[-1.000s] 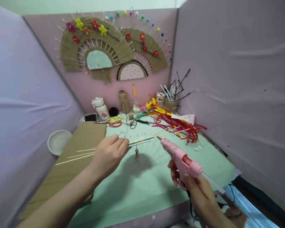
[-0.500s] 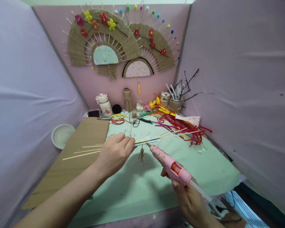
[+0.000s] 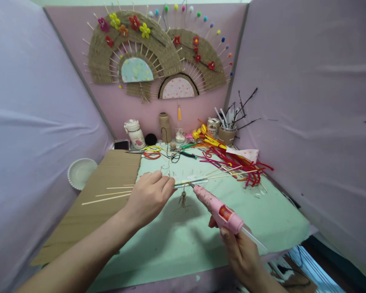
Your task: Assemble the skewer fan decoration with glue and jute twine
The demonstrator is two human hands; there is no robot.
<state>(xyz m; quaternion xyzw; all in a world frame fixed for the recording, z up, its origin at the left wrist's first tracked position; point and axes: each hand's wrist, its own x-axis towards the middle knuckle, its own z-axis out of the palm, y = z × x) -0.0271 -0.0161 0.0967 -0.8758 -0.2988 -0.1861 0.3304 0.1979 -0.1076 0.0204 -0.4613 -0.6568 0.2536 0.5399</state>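
Observation:
My left hand point(image 3: 149, 197) pinches one end of a thin paper-wrapped stick point(image 3: 190, 181), held level above the green mat point(image 3: 183, 240). A small brown tassel point(image 3: 183, 198) dangles from the stick on a thread. My right hand point(image 3: 240, 252) grips a pink glue gun point(image 3: 219, 207), a clear glue rod sticking out of its back. The gun's nozzle touches the stick just right of the tassel.
Bare wooden skewers point(image 3: 106, 195) lie on a cardboard sheet point(image 3: 88, 211) at left, near a white paper plate point(image 3: 81, 173). Red, orange and yellow pipe cleaners point(image 3: 234, 162), scissors point(image 3: 146, 152), pliers, a jar, twine spool and a cup of twigs point(image 3: 227, 132) crowd the back. Fabric walls enclose three sides.
The glue gun has swung left and forward, its nozzle going from the stick's right end to touching it beside the tassel. My left hand keeps the stick almost still.

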